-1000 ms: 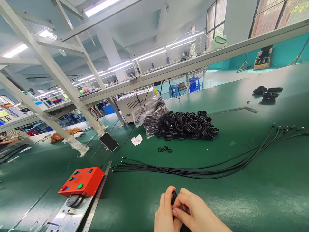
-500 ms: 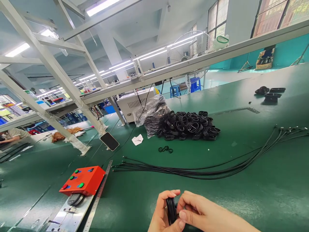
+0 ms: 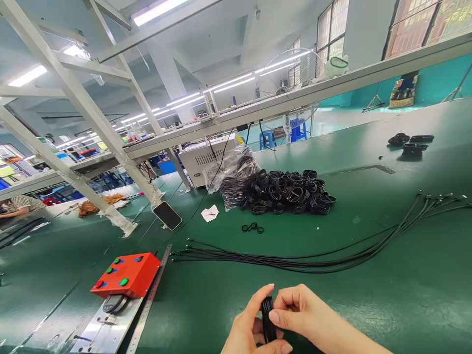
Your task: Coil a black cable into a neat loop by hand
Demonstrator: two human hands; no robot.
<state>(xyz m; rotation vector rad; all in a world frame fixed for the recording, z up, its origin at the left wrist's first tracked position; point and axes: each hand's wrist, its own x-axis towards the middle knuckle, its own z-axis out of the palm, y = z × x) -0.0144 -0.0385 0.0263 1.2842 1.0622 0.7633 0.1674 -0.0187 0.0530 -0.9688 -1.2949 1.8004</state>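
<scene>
Low in the view, my left hand [image 3: 248,330] and my right hand [image 3: 302,312] both pinch a black rubber ring [image 3: 268,319], seen almost edge-on. Its lower part is partly hidden behind my fingers. A large heap of similar black rings [image 3: 285,194] lies farther up the green workbench [image 3: 206,290]. Between that heap and my hands stretches a bundle of thin black cables [image 3: 295,260], with several small black rings [image 3: 252,227] just beyond it.
An orange-red box with coloured buttons [image 3: 125,275], a digital caliper [image 3: 114,304] and a steel ruler [image 3: 149,305] lie to the left. A phone [image 3: 167,215], a plastic bag [image 3: 232,177] and a white machine [image 3: 204,160] stand farther back. A co-worker's arm [image 3: 18,209] shows far left.
The black ring has shifted slightly right and stands more upright between my fingers. My right hand has moved back along it, and my left fingers now show more on its left side.
</scene>
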